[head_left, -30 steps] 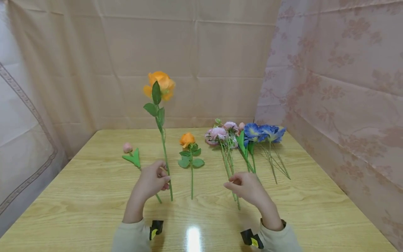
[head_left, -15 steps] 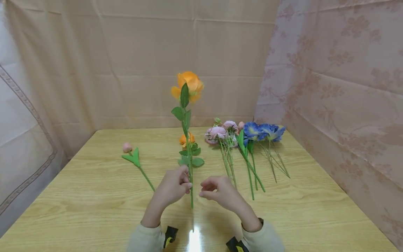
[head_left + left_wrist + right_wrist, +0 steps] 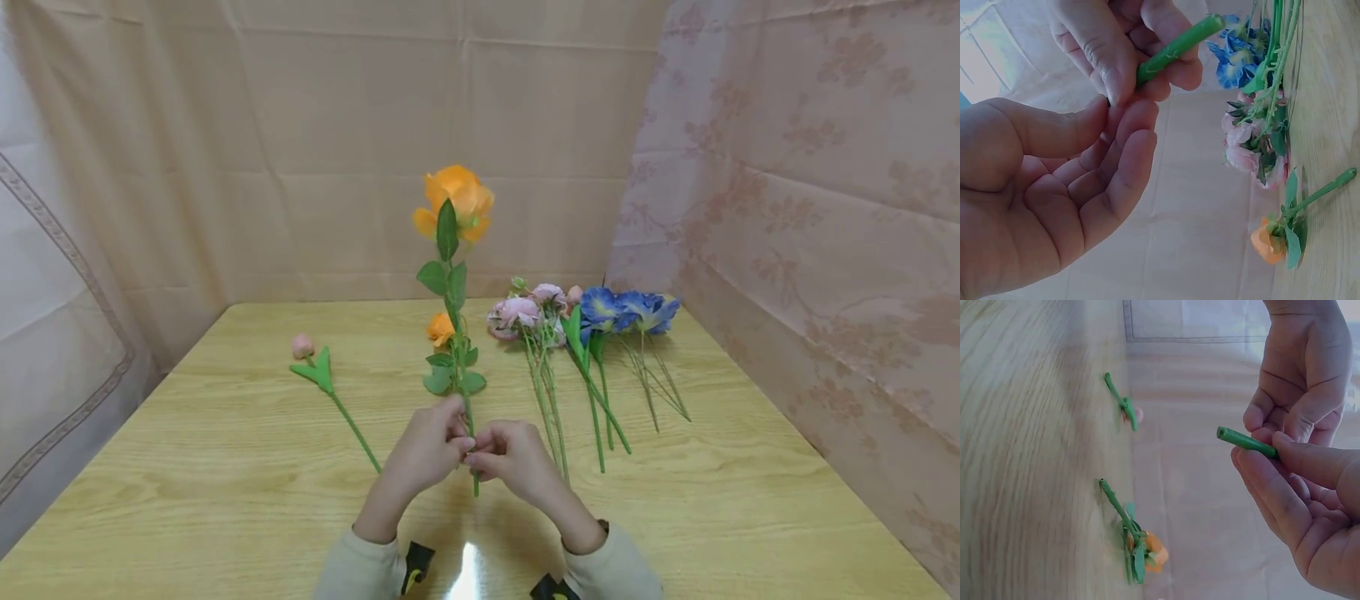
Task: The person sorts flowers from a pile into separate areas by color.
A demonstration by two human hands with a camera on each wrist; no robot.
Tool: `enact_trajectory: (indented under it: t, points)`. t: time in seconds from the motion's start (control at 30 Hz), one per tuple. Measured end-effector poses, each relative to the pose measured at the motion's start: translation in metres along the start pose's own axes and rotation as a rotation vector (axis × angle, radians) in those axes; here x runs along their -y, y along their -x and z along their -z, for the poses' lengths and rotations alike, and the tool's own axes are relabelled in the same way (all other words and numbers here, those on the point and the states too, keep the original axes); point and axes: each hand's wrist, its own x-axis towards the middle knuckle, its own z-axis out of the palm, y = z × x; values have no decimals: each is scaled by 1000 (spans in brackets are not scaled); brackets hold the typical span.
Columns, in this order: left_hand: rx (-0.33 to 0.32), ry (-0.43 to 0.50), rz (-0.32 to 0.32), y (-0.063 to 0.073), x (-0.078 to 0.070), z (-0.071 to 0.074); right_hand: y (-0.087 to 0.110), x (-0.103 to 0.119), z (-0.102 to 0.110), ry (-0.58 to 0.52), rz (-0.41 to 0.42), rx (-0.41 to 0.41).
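An orange artificial rose [image 3: 459, 200] stands upright above the table, its leafy green stem running down between both hands. My left hand [image 3: 426, 443] pinches the stem between thumb and fingers. Just below, my right hand [image 3: 519, 460] also pinches the stem, its fingertips meeting the left ones. In the right wrist view the cut end of the green stem [image 3: 1244, 441] sticks out past the fingers. The left wrist view shows the same stem end [image 3: 1179, 50] jutting from the right hand. Behind the held rose lies a second orange rose [image 3: 440, 330], partly hidden.
A pink tulip [image 3: 303, 347] lies at the left of the wooden table [image 3: 187, 467]. To the right lie pink peonies [image 3: 517, 315], tulip stems with green leaves [image 3: 576, 337] and blue flowers [image 3: 630, 312]. Beige curtain [image 3: 337, 125] hangs behind the table.
The left hand has carried the orange rose rightward to the middle. My right hand has moved left from beside the pink flowers and now pinches the stem too.
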Motion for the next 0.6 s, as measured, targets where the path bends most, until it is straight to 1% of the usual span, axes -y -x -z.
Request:
enact_trajectory:
  t: [0.13,0.27,0.33,0.5,0.57,0.6]
  points:
    - [-2,7,8,0,1,0,-3,-1,0,14,-8,-15]
    - [-2,29,29,1,4,2,-10,-3,3,-5,-29,-26]
    - [-3,41,48,3,5,4,-12,3,5,-16,-45,-35]
    - [4,37,91,6,6,8,-24,-7,10,-73,-149,-30]
    - [10,31,105,6,7,9,-31,-19,12,-95,-196,-22]
    - [12,30,110,6,7,9,-33,-21,12,-95,-217,-18]
